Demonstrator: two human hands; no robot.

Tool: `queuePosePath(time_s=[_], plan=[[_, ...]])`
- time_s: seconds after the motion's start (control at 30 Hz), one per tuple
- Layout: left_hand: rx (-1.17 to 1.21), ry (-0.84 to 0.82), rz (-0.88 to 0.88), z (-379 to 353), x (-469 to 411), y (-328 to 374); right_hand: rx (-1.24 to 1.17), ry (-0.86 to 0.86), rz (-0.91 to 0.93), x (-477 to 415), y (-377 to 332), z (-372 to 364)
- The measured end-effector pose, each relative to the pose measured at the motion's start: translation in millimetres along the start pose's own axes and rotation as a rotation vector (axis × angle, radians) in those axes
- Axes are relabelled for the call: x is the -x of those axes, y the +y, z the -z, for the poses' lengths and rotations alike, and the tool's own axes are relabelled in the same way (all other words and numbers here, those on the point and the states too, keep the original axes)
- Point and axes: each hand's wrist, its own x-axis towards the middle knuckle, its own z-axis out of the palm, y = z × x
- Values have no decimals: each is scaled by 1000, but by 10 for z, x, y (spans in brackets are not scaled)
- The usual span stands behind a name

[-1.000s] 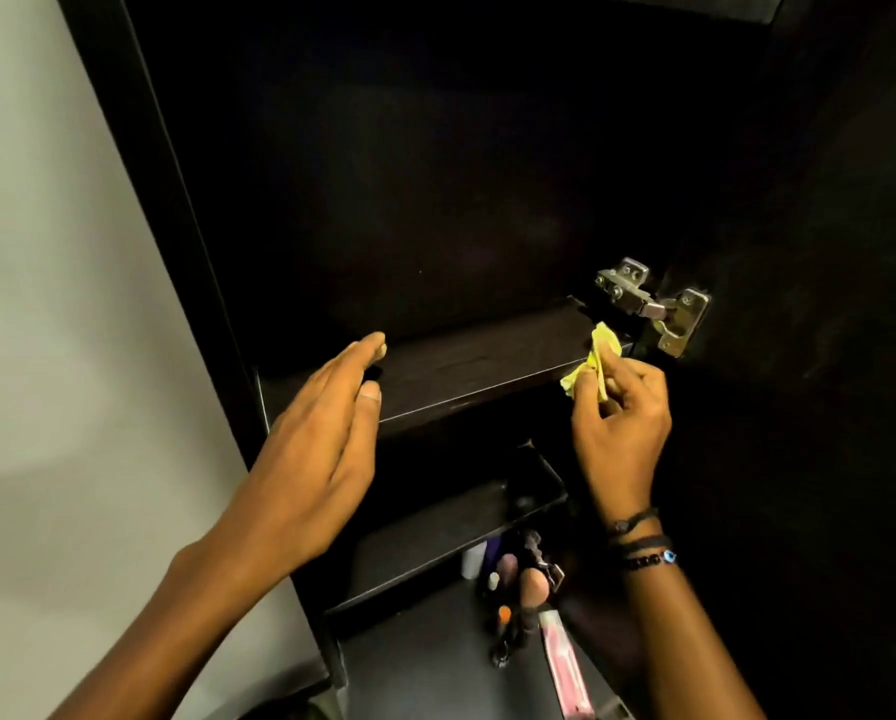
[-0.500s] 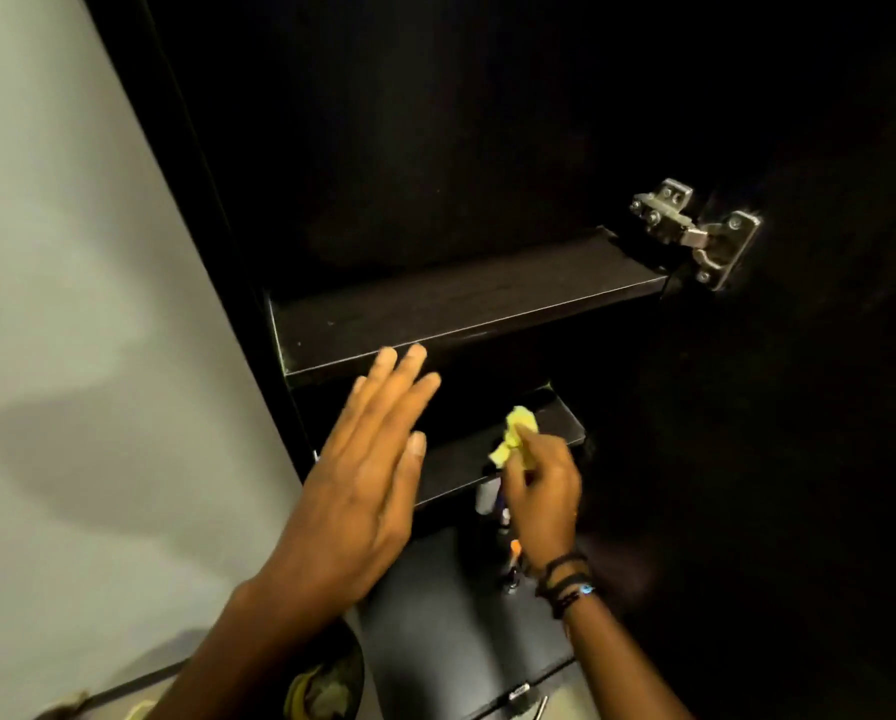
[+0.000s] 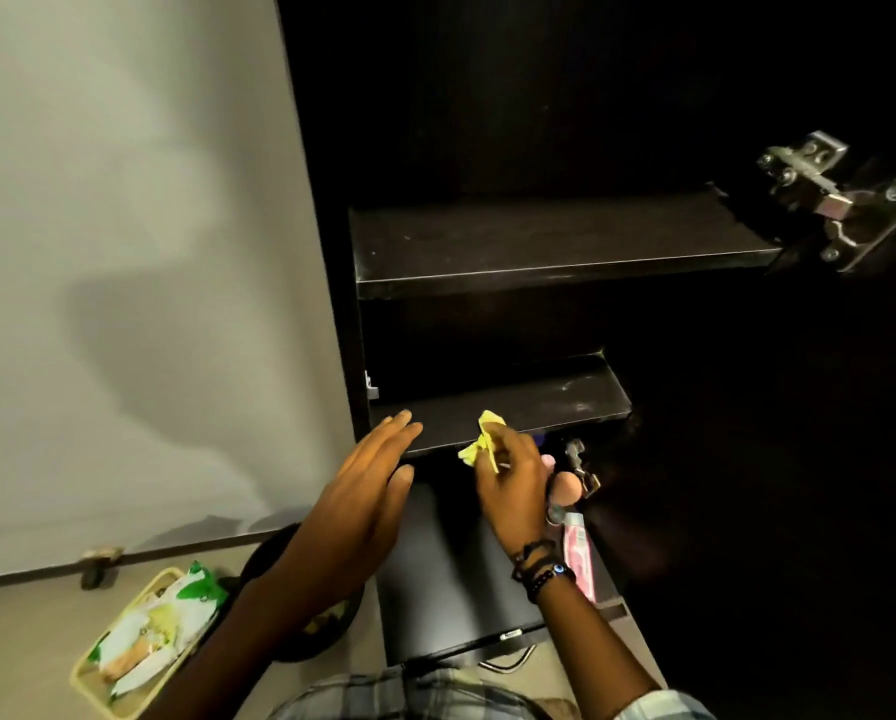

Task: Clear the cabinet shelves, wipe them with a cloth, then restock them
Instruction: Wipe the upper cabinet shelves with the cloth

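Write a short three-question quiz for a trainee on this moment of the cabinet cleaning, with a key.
1. True or false: bottles stand on the upper shelf.
2. Which of the hands pinches the yellow cloth? A. left B. right C. neither
3. Fill in: the basket of packets sits on the ___.

Key
1. False: nothing shows on it.
2. B, the right hand.
3. The floor, left of the cabinet.
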Motion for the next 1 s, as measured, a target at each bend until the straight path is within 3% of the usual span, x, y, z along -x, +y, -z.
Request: queuePosePath(time_s=[0.27, 0.57, 0.73, 0.9, 1.0], plan=[[144, 17, 119, -219, 453, -439, 47, -159, 105, 185, -220, -360], [207, 127, 200, -149, 608, -739, -122, -346, 27, 628, -467, -549], [257, 270, 395, -52, 856, -1056, -1, -537, 44, 842, -452, -960], [267, 242, 676, -71, 1385, -1469, 215, -743, -97, 958, -270, -1585], [277, 208, 728, -18, 1668, -1597, 302, -817, -183, 1045, -146, -1967]])
